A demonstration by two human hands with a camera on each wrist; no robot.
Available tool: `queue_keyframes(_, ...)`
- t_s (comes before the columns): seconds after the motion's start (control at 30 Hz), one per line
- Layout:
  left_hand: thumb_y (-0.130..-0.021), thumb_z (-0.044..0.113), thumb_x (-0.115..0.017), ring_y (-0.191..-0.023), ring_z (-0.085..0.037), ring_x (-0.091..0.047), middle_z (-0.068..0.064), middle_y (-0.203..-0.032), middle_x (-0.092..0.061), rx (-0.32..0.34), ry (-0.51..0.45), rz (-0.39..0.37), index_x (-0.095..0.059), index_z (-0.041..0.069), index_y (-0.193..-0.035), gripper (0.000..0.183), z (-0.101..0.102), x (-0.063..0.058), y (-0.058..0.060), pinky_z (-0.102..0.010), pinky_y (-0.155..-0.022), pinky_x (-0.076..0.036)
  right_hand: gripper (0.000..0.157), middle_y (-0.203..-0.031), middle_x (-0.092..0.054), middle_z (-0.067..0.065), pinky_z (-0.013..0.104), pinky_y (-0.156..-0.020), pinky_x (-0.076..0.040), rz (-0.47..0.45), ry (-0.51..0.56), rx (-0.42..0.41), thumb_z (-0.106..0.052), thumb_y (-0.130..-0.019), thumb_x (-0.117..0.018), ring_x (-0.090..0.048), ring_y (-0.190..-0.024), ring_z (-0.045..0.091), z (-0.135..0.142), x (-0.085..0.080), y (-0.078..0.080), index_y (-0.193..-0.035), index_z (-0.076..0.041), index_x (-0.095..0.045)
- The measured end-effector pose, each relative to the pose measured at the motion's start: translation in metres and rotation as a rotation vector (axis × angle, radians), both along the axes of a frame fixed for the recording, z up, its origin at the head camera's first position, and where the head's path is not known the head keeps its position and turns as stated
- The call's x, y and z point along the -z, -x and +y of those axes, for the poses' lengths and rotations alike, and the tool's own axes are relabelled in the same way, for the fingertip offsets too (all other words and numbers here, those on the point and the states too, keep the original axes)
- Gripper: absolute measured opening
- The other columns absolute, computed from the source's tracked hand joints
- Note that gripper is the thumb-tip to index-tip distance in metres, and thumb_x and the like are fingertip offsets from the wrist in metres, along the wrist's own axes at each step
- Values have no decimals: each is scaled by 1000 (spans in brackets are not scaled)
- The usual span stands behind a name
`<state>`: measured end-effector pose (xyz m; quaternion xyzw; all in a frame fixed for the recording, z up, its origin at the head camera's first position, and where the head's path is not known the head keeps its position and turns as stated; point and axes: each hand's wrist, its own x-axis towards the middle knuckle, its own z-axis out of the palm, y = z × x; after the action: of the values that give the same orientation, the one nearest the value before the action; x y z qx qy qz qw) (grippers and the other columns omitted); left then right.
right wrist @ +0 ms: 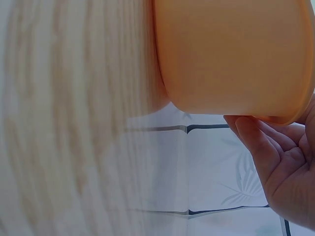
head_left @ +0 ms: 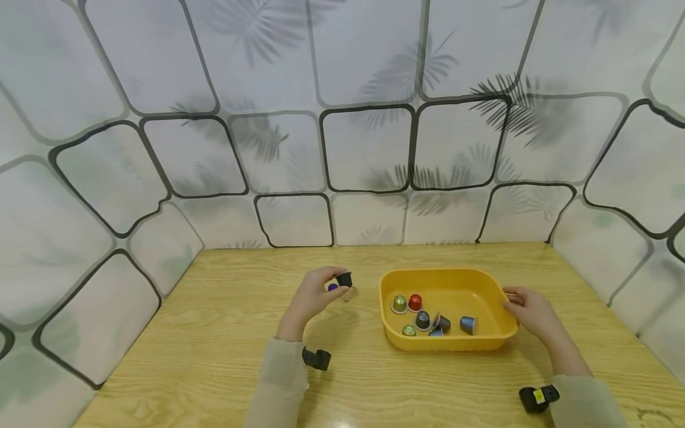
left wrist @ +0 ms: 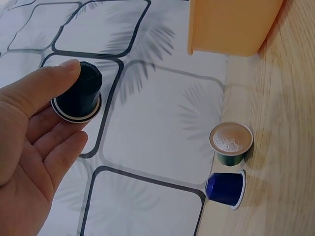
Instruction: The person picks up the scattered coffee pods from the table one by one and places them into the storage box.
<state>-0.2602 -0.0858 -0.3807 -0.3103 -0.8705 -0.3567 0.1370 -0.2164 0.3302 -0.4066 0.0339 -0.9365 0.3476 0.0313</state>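
Observation:
My left hand [head_left: 310, 294] pinches a dark, nearly black coffee capsule [left wrist: 81, 91] between thumb and fingers, lifted above the table left of the yellow tray [head_left: 446, 343]. Below it on the wood are a blue capsule [left wrist: 226, 188] lying on its side and a green capsule [left wrist: 231, 137] with its foil lid facing up. At the tray's right end my right hand [head_left: 532, 309] grips the rim, fingertips against the outer wall in the right wrist view. Inside the tray are a red capsule [head_left: 415, 302], a green capsule [head_left: 399, 304] and several dark and blue ones.
The wooden table [head_left: 214, 333] runs back to a wall covering [head_left: 369, 148] patterned with dark outlines and leaf shapes, which also rises along both sides. Dark wrist devices [head_left: 317, 359] sit on both wrists, at the ends of light sleeves [head_left: 278, 380].

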Motion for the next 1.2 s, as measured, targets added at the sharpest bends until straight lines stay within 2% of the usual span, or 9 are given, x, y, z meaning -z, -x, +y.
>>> queue_keyframes(0.13, -81, 14, -64, -88, -19, -58, -11, -103, -61, 36, 8, 23, -58, -1, -113, 36, 6, 0, 0, -31, -73, -48, 42, -111, -46, 38, 47, -75, -47, 6, 10, 2, -10, -90, -49, -47, -100, 47, 0, 1, -1, -120, 17, -40)
queue_keyframes(0.27, -81, 15, -64, -81, -15, -57, -10, -104, -61, 41, 24, 23, -58, 1, -114, 36, 12, 1, 1, -27, -65, -48, 42, -111, -46, 38, 46, -74, -47, 0, 19, -1, -11, -90, -49, -47, -100, 47, -1, 2, -1, -120, 17, -39)
queue_keyframes(0.5, -80, 14, -65, -94, -20, -58, -10, -105, -61, 80, 3, 67, -59, 1, -113, 35, 25, -2, 4, -33, -80, -47, 42, -112, -45, 38, 47, -74, -47, -15, 21, 2, -10, -90, -49, -46, -100, 48, -1, 0, -2, -120, 18, -38)
queue_keyframes(0.7, -81, 15, -65, -93, -19, -58, -9, -102, -62, 97, 16, 87, -59, 1, -111, 34, 38, -5, 8, -30, -80, -46, 42, -111, -46, 37, 46, -74, -47, -12, 9, 6, -11, -90, -49, -47, -100, 47, -1, 0, -1, -120, 17, -39)
queue_keyframes(0.9, -81, 18, -65, -93, -16, -57, -6, -102, -62, 97, 34, 42, -60, 4, -111, 33, 54, -6, 12, -29, -82, -45, 43, -111, -46, 38, 45, -74, -48, -21, 18, 8, -11, -90, -49, -47, -100, 47, 0, 1, -1, -121, 17, -38)
queue_keyframes(1.2, -82, 22, -64, -97, -17, -56, -6, -107, -61, 101, 124, 33, -60, 4, -112, 35, 78, -14, 12, -26, -84, -44, 42, -111, -47, 37, 45, -73, -48, -6, 27, 10, -11, -90, -50, -47, -100, 47, 1, 3, 1, -120, 17, -39)
